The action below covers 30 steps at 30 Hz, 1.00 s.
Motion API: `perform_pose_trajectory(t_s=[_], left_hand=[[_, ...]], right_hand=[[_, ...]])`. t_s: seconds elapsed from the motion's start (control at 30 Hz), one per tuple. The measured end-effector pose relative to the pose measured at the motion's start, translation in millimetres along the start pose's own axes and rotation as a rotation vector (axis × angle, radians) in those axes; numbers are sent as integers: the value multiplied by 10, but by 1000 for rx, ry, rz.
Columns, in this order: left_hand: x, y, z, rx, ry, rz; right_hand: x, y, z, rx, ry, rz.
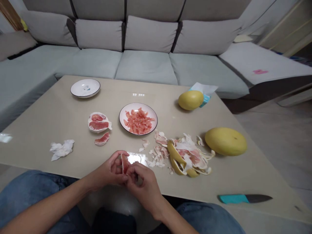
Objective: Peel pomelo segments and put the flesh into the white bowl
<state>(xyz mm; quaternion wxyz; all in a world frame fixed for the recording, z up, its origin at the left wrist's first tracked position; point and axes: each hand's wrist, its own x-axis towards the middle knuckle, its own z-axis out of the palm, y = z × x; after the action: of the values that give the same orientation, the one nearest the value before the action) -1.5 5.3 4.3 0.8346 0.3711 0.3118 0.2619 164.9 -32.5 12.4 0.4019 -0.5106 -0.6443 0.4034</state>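
My left hand [116, 170] is closed around a red pomelo segment [124, 163], held upright just above the table's near edge. The fingertips of my right hand [142, 177] pinch the same segment from its right side; what exactly lies between them is hidden. Beyond my hands, a white plate [123, 122] with a dark rim carries a heap of red pomelo pulp [138, 122]. Left of that plate sits a partly opened peeled pomelo [97, 123], with a loose segment [102, 139] in front of it. Bits of membrane [158, 155] lie right of my hands.
Yellow-green peel [176, 159] is piled on the right, beside a whole pomelo [226, 141]. Another pomelo [190, 99] rests by a tissue pack [206, 99]. A teal-handled knife [245, 198] lies near the front edge. Crumpled tissue [62, 149] and a second plate [85, 88] are at left.
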Motion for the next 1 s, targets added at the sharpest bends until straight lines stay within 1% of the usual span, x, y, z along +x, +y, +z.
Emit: perform_pose_trajectory(t_s=[0.1, 0.17, 0.23, 0.33, 0.4, 0.5, 0.6, 0.7, 0.9, 1.0], left_hand=[[-4, 17, 12, 8, 3, -2], [-11, 53, 17, 20, 24, -7], [-25, 115, 15, 42, 52, 1], [-48, 226, 5, 62, 89, 32], [-59, 273, 1, 56, 98, 35], [-66, 266, -10, 42, 65, 7], [-62, 196, -39, 15, 13, -1], [-50, 143, -72, -9, -22, 25], [-19, 136, -101, 73, 8, 71], [-15, 144, -107, 91, 42, 88]], right_hand=[[5, -23, -18, 95, -17, 129], [16, 3, -39, 174, -26, 211], [41, 48, -86, 239, -6, 267], [103, 109, -208, 284, 41, 295], [144, 127, -298, 282, 35, 277], [186, 129, -395, 187, 36, 223], [211, 133, -443, -20, 83, 159], [227, 160, -478, -185, 127, 94], [231, 311, -590, -338, 132, 94], [227, 396, -669, -388, 166, 47]])
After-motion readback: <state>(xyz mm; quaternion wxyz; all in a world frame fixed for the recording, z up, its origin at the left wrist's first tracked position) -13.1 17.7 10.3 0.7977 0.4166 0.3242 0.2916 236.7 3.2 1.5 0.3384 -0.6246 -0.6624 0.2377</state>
